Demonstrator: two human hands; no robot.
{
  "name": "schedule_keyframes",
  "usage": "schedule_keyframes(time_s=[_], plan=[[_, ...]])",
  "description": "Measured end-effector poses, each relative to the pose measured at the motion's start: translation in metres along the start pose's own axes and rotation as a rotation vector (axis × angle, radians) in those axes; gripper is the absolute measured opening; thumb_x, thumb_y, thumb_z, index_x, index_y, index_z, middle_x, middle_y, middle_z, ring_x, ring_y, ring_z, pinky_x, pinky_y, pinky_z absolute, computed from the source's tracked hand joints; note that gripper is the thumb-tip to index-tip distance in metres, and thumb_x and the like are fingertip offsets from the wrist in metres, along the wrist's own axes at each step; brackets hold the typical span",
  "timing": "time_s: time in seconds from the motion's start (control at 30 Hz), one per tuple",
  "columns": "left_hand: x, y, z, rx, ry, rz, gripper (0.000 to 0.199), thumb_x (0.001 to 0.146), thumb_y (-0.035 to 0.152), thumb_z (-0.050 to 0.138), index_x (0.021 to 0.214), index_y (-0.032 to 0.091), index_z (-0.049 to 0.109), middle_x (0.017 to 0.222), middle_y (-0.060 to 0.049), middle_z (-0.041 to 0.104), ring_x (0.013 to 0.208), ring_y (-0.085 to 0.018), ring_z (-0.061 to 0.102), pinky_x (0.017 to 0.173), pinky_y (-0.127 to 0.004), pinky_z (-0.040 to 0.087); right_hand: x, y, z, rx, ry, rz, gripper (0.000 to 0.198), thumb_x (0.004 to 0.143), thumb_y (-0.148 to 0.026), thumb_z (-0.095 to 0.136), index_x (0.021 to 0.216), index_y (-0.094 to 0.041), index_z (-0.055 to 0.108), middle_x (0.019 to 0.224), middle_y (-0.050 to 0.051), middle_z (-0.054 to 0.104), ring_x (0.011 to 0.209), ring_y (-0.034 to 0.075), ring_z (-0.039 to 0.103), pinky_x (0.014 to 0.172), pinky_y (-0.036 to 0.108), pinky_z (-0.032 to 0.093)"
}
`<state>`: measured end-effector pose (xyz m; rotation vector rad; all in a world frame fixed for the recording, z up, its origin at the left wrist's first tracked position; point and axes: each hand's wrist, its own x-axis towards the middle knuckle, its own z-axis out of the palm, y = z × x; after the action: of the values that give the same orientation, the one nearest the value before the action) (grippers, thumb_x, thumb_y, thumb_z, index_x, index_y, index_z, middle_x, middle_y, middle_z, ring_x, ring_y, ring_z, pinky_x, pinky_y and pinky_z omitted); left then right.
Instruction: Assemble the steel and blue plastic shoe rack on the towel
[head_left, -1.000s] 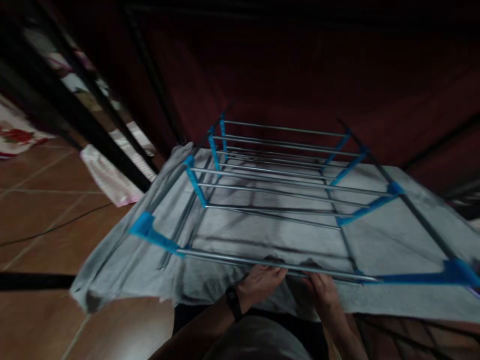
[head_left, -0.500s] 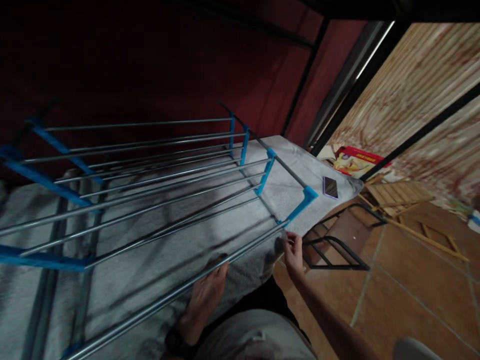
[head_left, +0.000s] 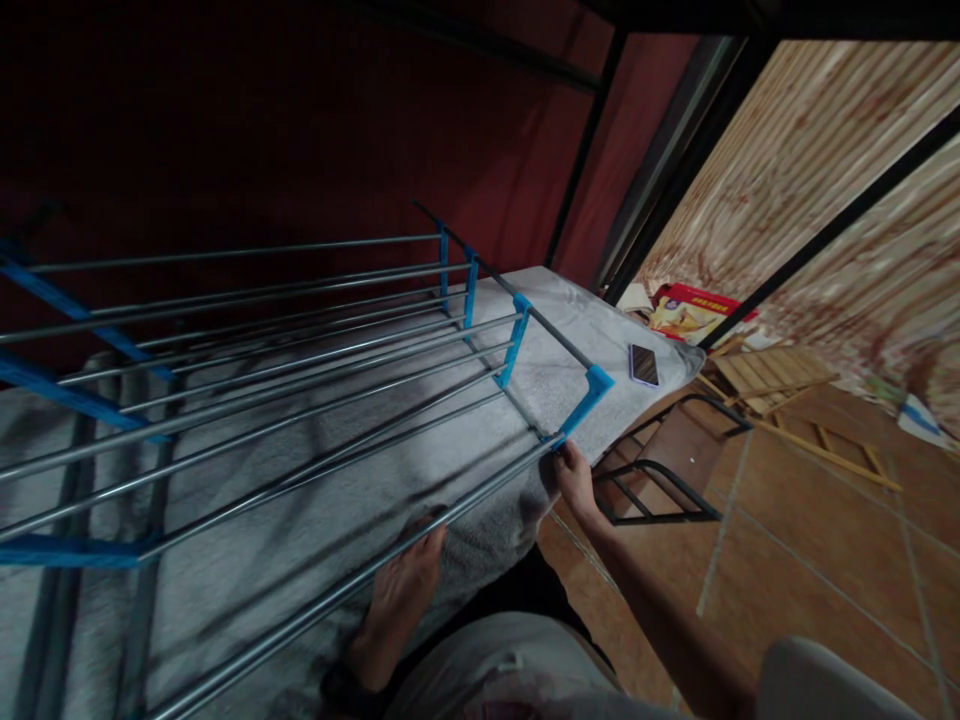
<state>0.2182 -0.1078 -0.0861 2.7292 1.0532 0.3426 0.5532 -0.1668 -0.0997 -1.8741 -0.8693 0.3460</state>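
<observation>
A metal drying rack [head_left: 352, 548] with blue plastic brackets [head_left: 581, 408] lies across a grey blanket. My left hand [head_left: 409, 578] is closed around its near rail, with the thumb on my side and the fingertips mostly hidden beyond the tube. At the right end of that same rail, my right hand [head_left: 574, 478] pinches the corner just below the blue bracket. Its fingertips are partly hidden behind the joint. Several thin parallel rods run from the right brackets to those on the left.
A phone [head_left: 643, 365] lies on the blanket [head_left: 562, 300] near its right corner. Beyond the edge stand a dark metal-framed chair [head_left: 675, 450] and a wooden folding piece [head_left: 780, 380] on the tiled floor [head_left: 810, 560]. A red and yellow box [head_left: 694, 312] sits by the corrugated wall.
My right hand has moved up against the corner of the rack and closed on it. The left hand keeps its hold on the rail. The view has shifted slightly to the right.
</observation>
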Motion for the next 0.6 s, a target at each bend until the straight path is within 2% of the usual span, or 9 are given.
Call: schedule_keyframes(time_s=[0.27, 0.4, 0.6], plan=[[0.000, 0.006, -0.001, 0.074, -0.049, -0.047, 0.048, 0.097, 0.011, 0.032, 0.132, 0.022, 0.063, 0.126, -0.006, 0.071, 0.108, -0.024, 0.071, 0.097, -0.040, 0.057, 0.003, -0.012, -0.003, -0.023, -0.015, 0.017, 0.040, 0.079, -0.028, 0.042, 0.106, -0.016, 0.069, 0.095, 0.008, 0.073, 0.097, 0.026, 0.065, 0.094, 0.039, 0.050], [-0.003, 0.003, 0.005, 0.083, -0.044, -0.055, 0.047, 0.097, 0.011, 0.034, 0.133, 0.022, 0.063, 0.131, -0.007, 0.068, 0.111, -0.025, 0.070, 0.098, -0.041, 0.056, 0.002, -0.020, -0.004, -0.023, -0.004, 0.024, 0.038, 0.077, -0.027, 0.043, 0.103, -0.017, 0.070, 0.094, 0.008, 0.073, 0.097, 0.026, 0.065, 0.093, 0.039, 0.050], [-0.001, 0.003, 0.004, 0.103, -0.007, -0.020, 0.046, 0.098, 0.012, 0.035, 0.132, 0.025, 0.063, 0.126, -0.005, 0.071, 0.109, -0.023, 0.070, 0.096, -0.038, 0.057, 0.001, -0.029, -0.007, -0.015, -0.010, 0.008, 0.038, 0.076, -0.025, 0.043, 0.102, -0.019, 0.070, 0.090, 0.006, 0.073, 0.096, 0.025, 0.065, 0.091, 0.037, 0.052]])
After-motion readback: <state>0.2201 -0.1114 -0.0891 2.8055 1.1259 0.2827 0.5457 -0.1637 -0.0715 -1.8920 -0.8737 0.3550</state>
